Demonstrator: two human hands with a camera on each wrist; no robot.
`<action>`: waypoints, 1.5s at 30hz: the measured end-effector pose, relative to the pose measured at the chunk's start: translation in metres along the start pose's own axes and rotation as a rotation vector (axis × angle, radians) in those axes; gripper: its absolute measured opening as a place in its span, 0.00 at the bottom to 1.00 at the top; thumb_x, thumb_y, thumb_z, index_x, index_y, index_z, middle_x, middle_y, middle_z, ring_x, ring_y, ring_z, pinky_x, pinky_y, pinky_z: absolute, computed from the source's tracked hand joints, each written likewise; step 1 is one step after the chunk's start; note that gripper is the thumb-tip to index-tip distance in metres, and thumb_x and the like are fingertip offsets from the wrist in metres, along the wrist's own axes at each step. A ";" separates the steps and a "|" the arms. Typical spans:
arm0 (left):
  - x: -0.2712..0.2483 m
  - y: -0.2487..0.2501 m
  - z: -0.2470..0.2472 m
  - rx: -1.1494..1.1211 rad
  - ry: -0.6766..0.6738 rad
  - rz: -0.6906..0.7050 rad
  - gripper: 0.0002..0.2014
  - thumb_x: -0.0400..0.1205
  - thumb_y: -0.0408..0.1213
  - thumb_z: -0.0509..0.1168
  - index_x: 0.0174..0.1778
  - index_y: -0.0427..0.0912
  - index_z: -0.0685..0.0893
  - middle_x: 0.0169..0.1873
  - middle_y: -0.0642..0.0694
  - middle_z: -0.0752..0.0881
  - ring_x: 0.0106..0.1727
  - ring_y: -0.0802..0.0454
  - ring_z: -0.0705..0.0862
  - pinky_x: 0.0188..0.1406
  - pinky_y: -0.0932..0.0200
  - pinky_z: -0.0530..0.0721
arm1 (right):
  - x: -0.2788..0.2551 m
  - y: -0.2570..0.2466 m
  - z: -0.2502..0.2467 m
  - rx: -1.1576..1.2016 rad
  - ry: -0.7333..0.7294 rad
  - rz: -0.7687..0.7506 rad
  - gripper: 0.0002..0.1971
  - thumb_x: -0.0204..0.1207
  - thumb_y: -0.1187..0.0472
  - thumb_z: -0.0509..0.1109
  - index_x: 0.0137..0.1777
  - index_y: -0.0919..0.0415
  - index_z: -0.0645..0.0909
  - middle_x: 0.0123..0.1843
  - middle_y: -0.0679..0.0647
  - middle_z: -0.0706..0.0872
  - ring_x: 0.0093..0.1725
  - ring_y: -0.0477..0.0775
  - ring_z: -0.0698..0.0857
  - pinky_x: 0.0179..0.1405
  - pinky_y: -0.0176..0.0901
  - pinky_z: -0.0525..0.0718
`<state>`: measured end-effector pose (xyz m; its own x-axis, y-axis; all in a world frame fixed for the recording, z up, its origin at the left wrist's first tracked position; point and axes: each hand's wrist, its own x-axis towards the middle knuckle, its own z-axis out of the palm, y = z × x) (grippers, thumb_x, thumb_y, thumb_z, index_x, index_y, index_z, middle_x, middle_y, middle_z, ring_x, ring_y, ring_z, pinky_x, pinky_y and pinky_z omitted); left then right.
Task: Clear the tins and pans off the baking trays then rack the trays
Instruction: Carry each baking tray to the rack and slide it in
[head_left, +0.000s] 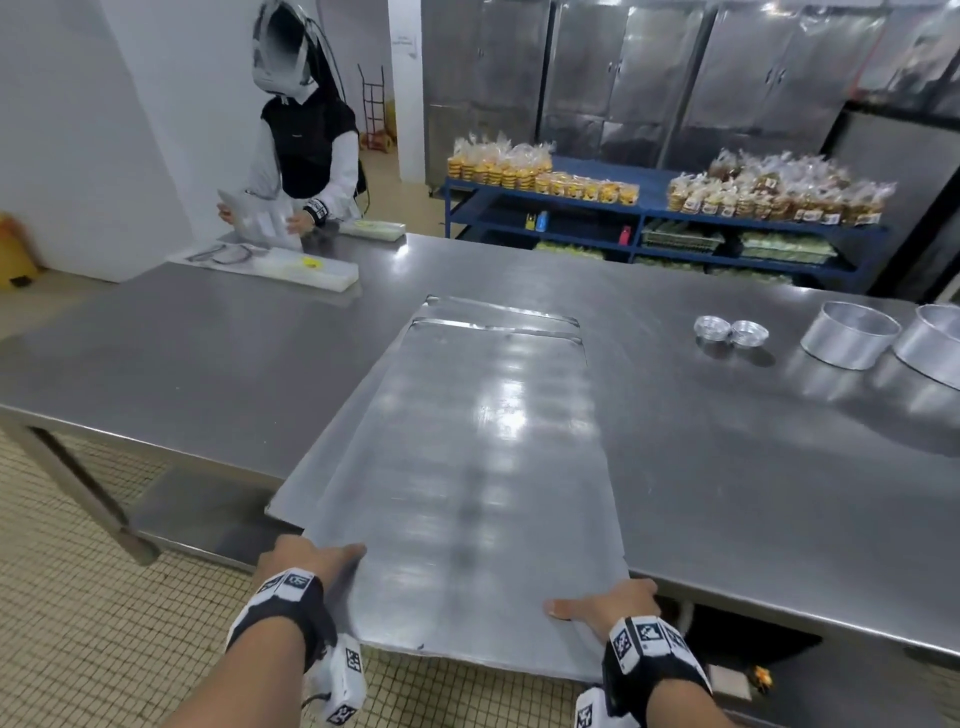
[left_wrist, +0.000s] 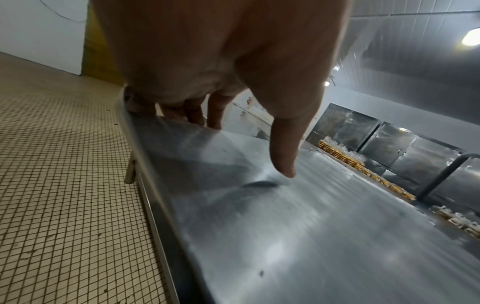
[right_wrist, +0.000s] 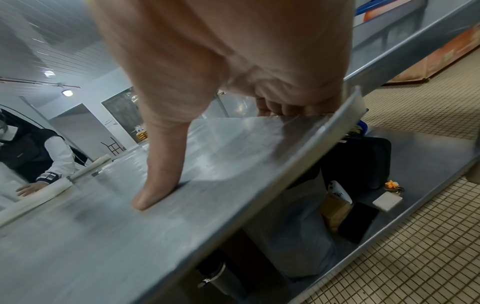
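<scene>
Head view: left hand (head_left: 306, 558) and right hand (head_left: 610, 603) each clamp the top baking tray's (head_left: 467, 467) near corners, thumbs on top.

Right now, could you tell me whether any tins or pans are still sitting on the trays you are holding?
No, the top tray is bare. The small tins and round pans stand aside on the table.

the lower tray (head_left: 332, 457) lies mostly hidden under the top tray (head_left: 467, 467) (rightmost cake ring (head_left: 935, 343) cut off by the frame edge).
</scene>
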<state>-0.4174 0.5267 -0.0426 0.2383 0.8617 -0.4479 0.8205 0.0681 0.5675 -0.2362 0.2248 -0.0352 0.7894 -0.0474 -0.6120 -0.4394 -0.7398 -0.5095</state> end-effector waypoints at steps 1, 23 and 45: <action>0.013 0.003 -0.003 0.028 0.010 -0.003 0.39 0.56 0.60 0.80 0.57 0.37 0.84 0.49 0.38 0.88 0.45 0.36 0.88 0.50 0.42 0.91 | -0.001 -0.006 0.006 0.011 0.008 0.016 0.62 0.38 0.52 0.94 0.68 0.72 0.61 0.61 0.64 0.82 0.64 0.65 0.84 0.59 0.49 0.83; 0.175 0.056 -0.020 0.356 -0.074 0.098 0.49 0.58 0.68 0.78 0.69 0.37 0.81 0.69 0.33 0.77 0.71 0.33 0.73 0.69 0.41 0.75 | 0.000 -0.110 0.090 -0.021 0.138 0.130 0.54 0.43 0.46 0.92 0.62 0.70 0.66 0.55 0.64 0.84 0.50 0.64 0.85 0.45 0.49 0.86; 0.148 0.038 -0.022 0.245 -0.090 -0.006 0.49 0.66 0.53 0.85 0.73 0.31 0.68 0.70 0.30 0.68 0.70 0.29 0.71 0.67 0.37 0.76 | -0.015 -0.084 0.109 -0.192 0.236 0.169 0.63 0.47 0.29 0.83 0.73 0.72 0.65 0.67 0.67 0.76 0.63 0.64 0.81 0.48 0.48 0.83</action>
<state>-0.3626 0.6677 -0.0722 0.2692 0.8129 -0.5165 0.9208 -0.0600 0.3854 -0.2579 0.3609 -0.0492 0.7998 -0.3172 -0.5097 -0.5012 -0.8201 -0.2760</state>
